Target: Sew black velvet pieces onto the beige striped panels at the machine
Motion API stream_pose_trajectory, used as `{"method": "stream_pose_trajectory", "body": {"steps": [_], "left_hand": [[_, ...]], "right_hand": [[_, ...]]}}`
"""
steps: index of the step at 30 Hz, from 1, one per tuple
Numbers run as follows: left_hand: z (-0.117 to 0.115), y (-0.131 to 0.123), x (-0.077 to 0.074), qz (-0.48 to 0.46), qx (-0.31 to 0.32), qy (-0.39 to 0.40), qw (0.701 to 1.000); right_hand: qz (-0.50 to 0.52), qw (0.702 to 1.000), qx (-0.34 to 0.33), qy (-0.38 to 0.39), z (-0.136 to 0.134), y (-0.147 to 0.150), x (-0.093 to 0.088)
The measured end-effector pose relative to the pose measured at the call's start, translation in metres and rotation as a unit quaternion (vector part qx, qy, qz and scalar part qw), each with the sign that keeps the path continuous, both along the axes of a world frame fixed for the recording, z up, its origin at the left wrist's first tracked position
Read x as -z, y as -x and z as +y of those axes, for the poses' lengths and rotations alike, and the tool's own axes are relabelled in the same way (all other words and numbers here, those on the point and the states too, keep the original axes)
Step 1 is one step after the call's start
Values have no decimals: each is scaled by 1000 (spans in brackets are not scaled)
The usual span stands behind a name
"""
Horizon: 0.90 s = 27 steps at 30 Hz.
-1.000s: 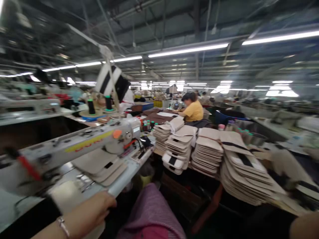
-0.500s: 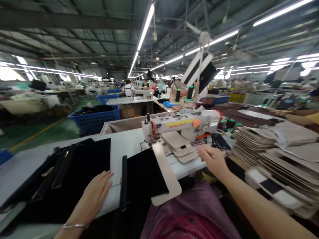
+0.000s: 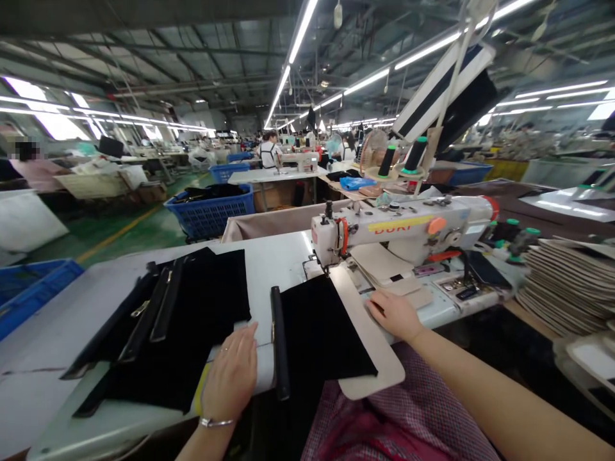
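My left hand (image 3: 233, 368) lies flat with its fingers stretched out at the table's front edge, between dark cloth pieces (image 3: 211, 301) with zippers and a black panel (image 3: 321, 326). That panel has a dark strip along its left side. It lies over a beige panel (image 3: 362, 314), whose upper end sits beneath the needle area of a sewing machine (image 3: 403, 224). Beside the beige panel's right edge is my right hand (image 3: 396, 315), its fingers curled closed. Whatever those fingers may hold is hidden. Smaller beige pieces (image 3: 384, 264) rest under the machine's arm.
A tall stack of beige panels (image 3: 569, 285) stands at the right. Thread cones (image 3: 523, 240) and a phone (image 3: 487, 269) are near the machine's right end. Blue baskets (image 3: 211, 211) stand on the floor at the left. Other people work farther back.
The view has turned left, shifting the scene rightward. My right hand has come closer to the beige panel's edge. My left hand has moved slightly toward the black panel, still flat.
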<state>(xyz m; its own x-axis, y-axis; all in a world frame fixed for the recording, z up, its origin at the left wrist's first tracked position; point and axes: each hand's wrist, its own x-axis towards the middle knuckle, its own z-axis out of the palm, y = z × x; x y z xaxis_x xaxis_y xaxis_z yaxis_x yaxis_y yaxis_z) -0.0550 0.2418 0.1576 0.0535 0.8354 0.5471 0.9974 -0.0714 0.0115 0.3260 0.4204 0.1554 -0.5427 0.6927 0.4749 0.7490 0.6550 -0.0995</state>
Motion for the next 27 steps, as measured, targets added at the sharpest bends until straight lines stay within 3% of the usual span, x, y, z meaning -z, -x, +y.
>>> {"method": "stream_pose_trajectory", "body": {"steps": [9,27], "left_hand": [[0,-2,-2,5,-10,37,999],[1,-4,1,-8,-46,42,998]], "right_hand": [[-29,999,23,22,-1,-2,0],[-46,999,0,-20,-2,-3,-1]]}}
